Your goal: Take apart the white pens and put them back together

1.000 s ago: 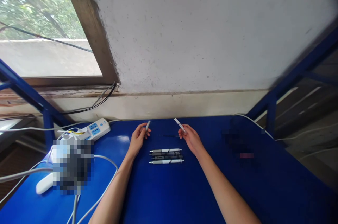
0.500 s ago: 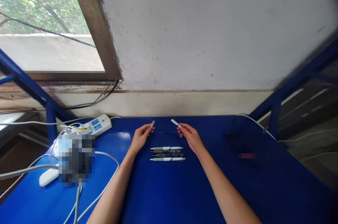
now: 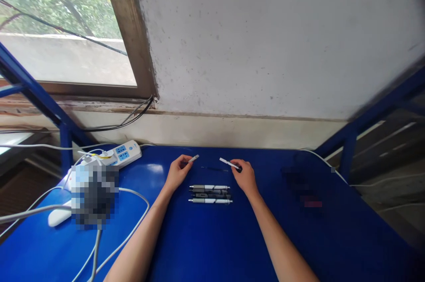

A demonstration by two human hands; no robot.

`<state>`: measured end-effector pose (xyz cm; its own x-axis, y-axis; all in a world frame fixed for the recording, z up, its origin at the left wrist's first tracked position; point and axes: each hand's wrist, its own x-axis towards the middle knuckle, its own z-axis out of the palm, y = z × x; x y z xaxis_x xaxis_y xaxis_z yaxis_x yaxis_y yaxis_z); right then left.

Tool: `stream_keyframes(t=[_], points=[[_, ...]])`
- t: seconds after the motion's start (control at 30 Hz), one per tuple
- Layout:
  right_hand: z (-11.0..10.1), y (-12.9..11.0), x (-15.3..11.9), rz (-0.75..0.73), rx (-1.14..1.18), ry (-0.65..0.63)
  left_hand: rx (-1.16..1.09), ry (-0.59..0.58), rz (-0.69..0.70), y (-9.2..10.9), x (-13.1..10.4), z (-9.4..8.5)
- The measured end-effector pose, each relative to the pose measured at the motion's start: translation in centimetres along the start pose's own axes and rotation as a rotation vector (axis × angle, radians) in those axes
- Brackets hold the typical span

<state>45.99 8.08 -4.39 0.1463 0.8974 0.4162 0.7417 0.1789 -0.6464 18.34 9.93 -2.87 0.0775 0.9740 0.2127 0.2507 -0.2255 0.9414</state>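
Painted wall (image 3: 265, 43), pale and marked with scuffs, forms the background, with a window (image 3: 73, 60) at the upper left. Blue-framed supports (image 3: 375, 101) stand at the sides of a glossy blue desk (image 3: 212, 242), which carries the work items.

Left hand (image 3: 179, 171): positioned over the far part of the desk, left of centre. Thumb and fingers are pinched on a short grey-white pen part (image 3: 194, 158), whose free end points toward the upper right.

Right hand (image 3: 243, 175): positioned opposite, right of centre. Fingers are closed around a white pen barrel (image 3: 226, 161), whose free end points toward the upper left. A dark portion shows at the fingertips; its exact form is too small to tell. The two hands are apart, and the held parts do not touch each other.

Pen refill (image 3: 214, 168): slim and dark, lying roughly crosswise on the desk between the hands.

Pens on the desk: nearer to the person than the refill, lying side by side and crosswise. One white-and-grey pen (image 3: 207, 187) is at the far side of the row and another white-and-grey pen (image 3: 207, 201) at the near side. Dark pens (image 3: 202, 195) lie between them.

Left side of the desk: a white power strip (image 3: 131, 152) lies at an angle, with white cables (image 3: 97, 251) near it. A pixelated block masks part of this area.
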Motion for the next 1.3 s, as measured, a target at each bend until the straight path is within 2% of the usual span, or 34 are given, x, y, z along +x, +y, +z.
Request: stream_keyframes(t=[0.13, 0.27, 0.57, 0.67, 0.87, 1.0, 1.07, 1.2, 1.3], points=[[0.1, 0.1, 0.1, -0.081, -0.02, -0.031, 0.182, 0.084, 0.091, 0.0, -0.2, 0.3], [0.1, -0.4, 0.0, -0.132, 0.003, -0.046, 0.23, 0.111, 0.153, -0.1, -0.3, 0.5], [0.1, -1.1, -0.3, -0.102, -0.077, -0.136, 0.274, 0.088, 0.066, 0.2, -0.4, 0.5], [0.2, -0.9, -0.2, -0.096, -0.056, -0.142, 0.238, 0.061, 0.078, 0.4, -0.4, 0.5], [-0.6, -1.7, 0.2, -0.076, 0.108, -0.036, 0.108, 0.04, 0.093, 1.0, -0.6, 0.6], [-1.5, -2.7, 0.3, -0.063, 0.201, 0.057, 0.165, 0.051, 0.127, 1.3, -0.6, 0.7], [-1.7, -3.1, 0.3, -0.019, 0.281, 0.037, 0.184, 0.045, 0.137, 1.3, -0.6, 0.7], [-1.2, -3.6, 0.0, 0.142, 0.526, -0.099, 0.141, 0.017, 0.118, 1.5, -0.7, 0.7], [-0.4, -3.7, -0.2, 0.182, 0.623, -0.167, 0.15, 0.003, 0.1, 1.5, -0.7, 0.7]])
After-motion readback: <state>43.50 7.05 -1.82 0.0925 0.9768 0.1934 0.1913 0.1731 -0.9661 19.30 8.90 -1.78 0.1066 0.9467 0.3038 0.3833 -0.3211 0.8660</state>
